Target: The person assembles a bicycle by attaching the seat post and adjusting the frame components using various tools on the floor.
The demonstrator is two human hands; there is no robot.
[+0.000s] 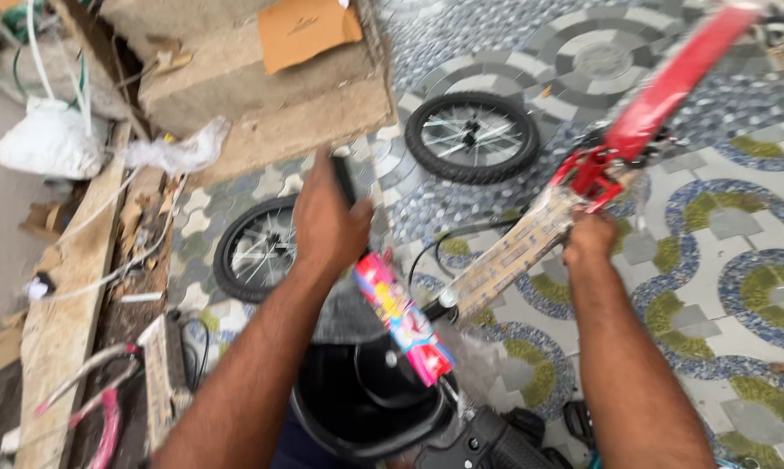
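Here the left hand is closed around a black handlebar grip, while the right hand clamps the paper-wrapped tube of a red bicycle frame just below the frame's red joint. Between the two hands runs a pink padded bar cover, and under it sits a black moulded seat. The frame is held tilted in the air on two grips only; I judge that if either hand loosens it could swing down onto the seat, or the loose black cable could snag. Beyond the hands, on the patterned tiles, lie two spoked wheels: one just past the left hand, one farther off. One cardboard piece lies well beyond
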